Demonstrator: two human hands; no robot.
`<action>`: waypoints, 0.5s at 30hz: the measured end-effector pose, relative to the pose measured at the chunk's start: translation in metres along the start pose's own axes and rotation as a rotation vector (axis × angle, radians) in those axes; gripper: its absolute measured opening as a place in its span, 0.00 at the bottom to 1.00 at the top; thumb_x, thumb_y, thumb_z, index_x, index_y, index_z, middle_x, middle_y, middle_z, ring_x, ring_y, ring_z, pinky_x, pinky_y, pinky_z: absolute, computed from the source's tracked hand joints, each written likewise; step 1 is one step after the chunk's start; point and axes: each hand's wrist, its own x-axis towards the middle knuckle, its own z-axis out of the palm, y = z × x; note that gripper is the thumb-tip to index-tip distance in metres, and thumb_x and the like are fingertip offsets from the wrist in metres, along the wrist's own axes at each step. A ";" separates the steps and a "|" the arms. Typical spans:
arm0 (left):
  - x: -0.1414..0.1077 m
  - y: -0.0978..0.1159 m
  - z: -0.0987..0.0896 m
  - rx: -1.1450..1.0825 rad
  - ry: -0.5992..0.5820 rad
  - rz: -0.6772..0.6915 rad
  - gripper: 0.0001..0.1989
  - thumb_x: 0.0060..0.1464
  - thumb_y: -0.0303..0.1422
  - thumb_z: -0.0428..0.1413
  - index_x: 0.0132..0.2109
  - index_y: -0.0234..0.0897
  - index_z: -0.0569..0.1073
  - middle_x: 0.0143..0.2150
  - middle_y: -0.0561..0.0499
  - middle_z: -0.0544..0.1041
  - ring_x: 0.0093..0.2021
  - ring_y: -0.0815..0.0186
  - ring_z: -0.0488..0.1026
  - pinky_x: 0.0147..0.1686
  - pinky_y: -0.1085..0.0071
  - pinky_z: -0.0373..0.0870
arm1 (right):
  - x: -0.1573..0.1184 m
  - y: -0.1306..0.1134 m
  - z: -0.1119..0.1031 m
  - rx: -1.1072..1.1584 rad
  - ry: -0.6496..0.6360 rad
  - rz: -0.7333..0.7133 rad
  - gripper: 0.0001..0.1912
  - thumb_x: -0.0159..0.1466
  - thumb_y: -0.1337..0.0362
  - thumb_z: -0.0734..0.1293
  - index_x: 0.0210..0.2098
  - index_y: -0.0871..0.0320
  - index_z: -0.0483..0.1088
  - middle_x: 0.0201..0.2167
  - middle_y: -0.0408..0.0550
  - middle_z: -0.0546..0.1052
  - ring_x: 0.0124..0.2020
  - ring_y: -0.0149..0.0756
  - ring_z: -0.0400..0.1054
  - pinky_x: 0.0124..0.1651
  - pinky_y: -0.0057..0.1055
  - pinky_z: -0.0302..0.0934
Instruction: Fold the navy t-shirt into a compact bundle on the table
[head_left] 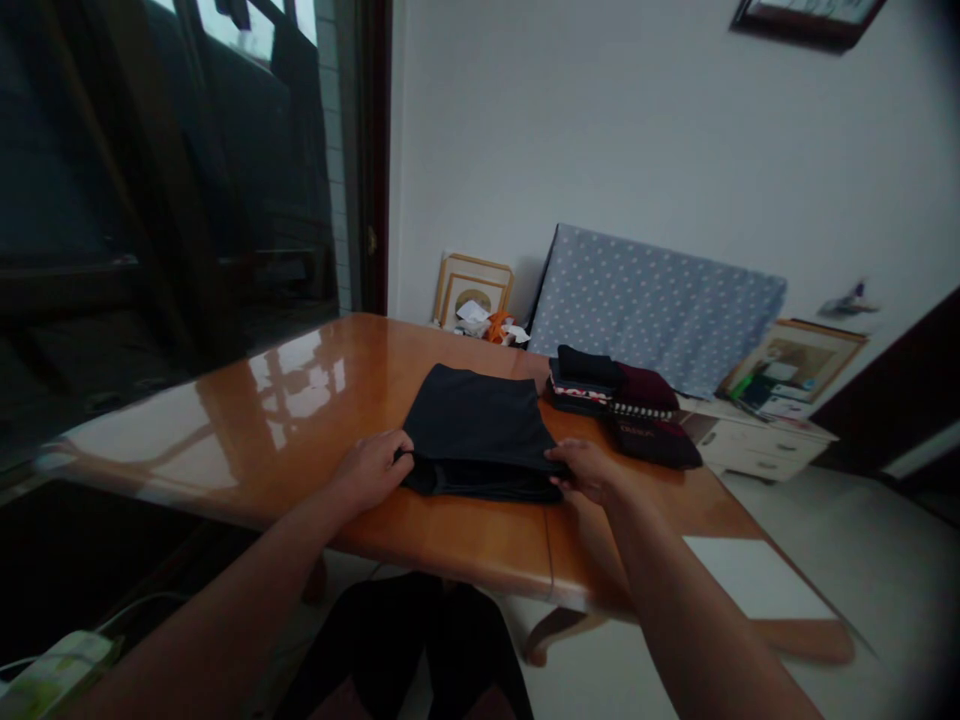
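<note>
A plain white wall (600, 140) rises behind one glossy orange-brown wooden table (315, 400), which spreads across the room. At far left stands a dark glazed opening (247, 200), with pale window light reflected on the tabletop near it.

Next along, the person's left hand (375, 465) is nearly closed, fingers curled and thumb pressed in, gripping the near left corner of one black folded cloth garment (480, 415). This garment lies flat on the table in front of the person, its near edge parted into an upper and a lower layer. Beyond the table's far edge leans one gold-framed picture (474, 285), with crumpled white and orange items (495, 325) before it; their number cannot be told.

The right hand (589, 470) pinches the garment's near right corner between thumb and fingers, the gap narrow. Just beyond it sit two adjoining piles of folded clothes: a left pile (581, 380) topped by one black bundle, and a right pile (645, 390) topped by one maroon piece. One dark lettered garment (656, 442) lies in front of them.

Behind hangs one blue-grey cloth with white dots (652, 300). Farther right are one white drawer cabinet (761, 450), a second framed picture (832, 350) and, on the table, one white rectangular sheet (757, 578).
</note>
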 end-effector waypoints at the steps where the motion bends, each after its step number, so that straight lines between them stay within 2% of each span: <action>1: -0.001 0.000 -0.004 -0.012 0.002 -0.011 0.07 0.56 0.34 0.51 0.39 0.41 0.73 0.39 0.49 0.76 0.42 0.60 0.71 0.45 0.66 0.65 | -0.002 0.002 -0.001 -0.011 -0.014 0.001 0.05 0.61 0.65 0.66 0.30 0.57 0.65 0.19 0.42 0.71 0.18 0.29 0.66 0.17 0.22 0.54; 4: -0.004 0.000 -0.014 -0.062 -0.039 -0.040 0.08 0.55 0.38 0.53 0.37 0.41 0.74 0.37 0.50 0.77 0.41 0.60 0.71 0.44 0.67 0.65 | -0.012 0.008 -0.004 -0.061 -0.038 0.009 0.08 0.61 0.64 0.66 0.26 0.58 0.66 0.16 0.44 0.71 0.15 0.29 0.63 0.17 0.23 0.53; 8: -0.005 0.000 -0.021 -0.091 -0.039 -0.073 0.15 0.58 0.46 0.51 0.35 0.40 0.74 0.33 0.51 0.75 0.35 0.62 0.70 0.38 0.68 0.65 | -0.019 0.012 -0.007 -0.097 0.001 -0.012 0.12 0.63 0.60 0.64 0.26 0.59 0.67 0.18 0.47 0.73 0.17 0.28 0.65 0.18 0.23 0.53; 12: 0.000 -0.001 -0.015 -0.111 0.044 -0.016 0.17 0.62 0.46 0.47 0.36 0.39 0.73 0.33 0.51 0.74 0.35 0.63 0.70 0.37 0.69 0.64 | -0.018 0.013 -0.001 -0.135 0.048 -0.083 0.08 0.58 0.61 0.68 0.27 0.58 0.67 0.19 0.42 0.71 0.18 0.28 0.63 0.19 0.24 0.50; 15: 0.002 -0.001 -0.008 -0.161 0.021 0.010 0.16 0.62 0.43 0.46 0.39 0.38 0.73 0.36 0.50 0.75 0.38 0.63 0.71 0.40 0.69 0.64 | -0.017 0.013 0.004 -0.140 0.083 -0.161 0.06 0.54 0.68 0.68 0.30 0.56 0.66 0.19 0.38 0.69 0.18 0.27 0.61 0.22 0.24 0.52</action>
